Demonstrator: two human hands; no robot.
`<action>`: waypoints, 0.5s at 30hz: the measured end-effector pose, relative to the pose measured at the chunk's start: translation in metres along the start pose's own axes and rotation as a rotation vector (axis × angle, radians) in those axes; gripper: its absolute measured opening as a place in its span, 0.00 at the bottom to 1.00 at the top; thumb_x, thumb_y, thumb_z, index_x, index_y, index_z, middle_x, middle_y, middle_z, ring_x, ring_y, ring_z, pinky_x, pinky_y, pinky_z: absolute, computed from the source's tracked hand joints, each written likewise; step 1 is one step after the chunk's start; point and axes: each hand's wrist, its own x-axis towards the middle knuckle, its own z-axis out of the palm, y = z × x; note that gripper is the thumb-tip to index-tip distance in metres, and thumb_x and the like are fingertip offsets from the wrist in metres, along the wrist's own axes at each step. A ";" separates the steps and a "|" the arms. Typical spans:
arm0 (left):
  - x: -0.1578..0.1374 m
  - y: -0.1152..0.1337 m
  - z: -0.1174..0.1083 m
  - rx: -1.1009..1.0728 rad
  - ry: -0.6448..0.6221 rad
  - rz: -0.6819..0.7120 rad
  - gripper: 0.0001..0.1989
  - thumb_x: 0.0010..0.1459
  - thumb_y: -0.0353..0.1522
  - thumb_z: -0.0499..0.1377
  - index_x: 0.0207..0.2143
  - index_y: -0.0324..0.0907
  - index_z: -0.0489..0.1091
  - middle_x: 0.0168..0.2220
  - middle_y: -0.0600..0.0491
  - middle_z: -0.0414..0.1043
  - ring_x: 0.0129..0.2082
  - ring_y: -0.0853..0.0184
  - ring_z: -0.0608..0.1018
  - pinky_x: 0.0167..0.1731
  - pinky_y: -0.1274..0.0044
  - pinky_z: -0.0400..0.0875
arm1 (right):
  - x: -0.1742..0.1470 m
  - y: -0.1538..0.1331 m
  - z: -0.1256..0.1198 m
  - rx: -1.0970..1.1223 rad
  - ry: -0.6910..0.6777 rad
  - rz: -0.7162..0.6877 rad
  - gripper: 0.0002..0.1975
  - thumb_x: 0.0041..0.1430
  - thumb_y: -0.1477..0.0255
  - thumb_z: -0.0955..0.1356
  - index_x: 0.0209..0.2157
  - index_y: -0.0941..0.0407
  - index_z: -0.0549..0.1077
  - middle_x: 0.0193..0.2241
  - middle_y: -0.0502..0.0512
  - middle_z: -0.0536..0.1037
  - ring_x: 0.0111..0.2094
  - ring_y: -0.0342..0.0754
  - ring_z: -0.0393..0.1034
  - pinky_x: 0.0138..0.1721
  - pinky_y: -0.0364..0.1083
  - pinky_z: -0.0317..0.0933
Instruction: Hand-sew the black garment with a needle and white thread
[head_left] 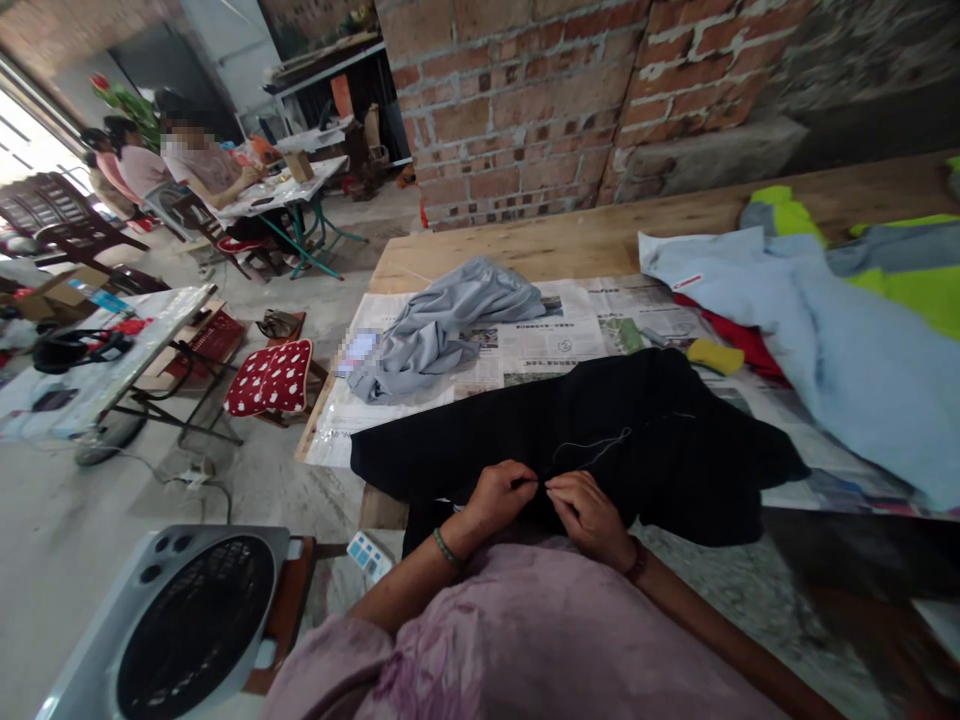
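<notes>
A black garment (645, 410) lies across the near edge of the table and hangs toward my lap. My left hand (504, 497) is closed in a pinch at a small fold of this dark cloth. Close beside it, thumb and forefinger of my right hand (589, 512) pinch at the same spot; whether a needle is between them is too small to see. A thin light thread (596, 446) loops over the black fabric just beyond my fingers. A crumpled grey cloth (450, 320) rests on newspaper (570, 335) farther back.
To the right are a pale blue garment (840, 330), a yellow sponge-like piece (715, 356) and neon-yellow and grey clothing (900, 270). A fan (199, 620) stands at lower left, near a power strip (369, 556). A stool (268, 378) is left of the table; people sit farther back.
</notes>
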 end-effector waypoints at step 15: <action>0.008 -0.011 0.012 -0.224 0.180 -0.438 0.06 0.48 0.28 0.54 0.24 0.37 0.71 0.18 0.59 0.63 0.20 0.74 0.65 0.21 0.82 0.58 | 0.007 -0.004 -0.001 0.054 0.009 -0.027 0.08 0.55 0.81 0.62 0.33 0.54 0.66 0.29 0.53 0.72 0.33 0.45 0.66 0.38 0.49 0.63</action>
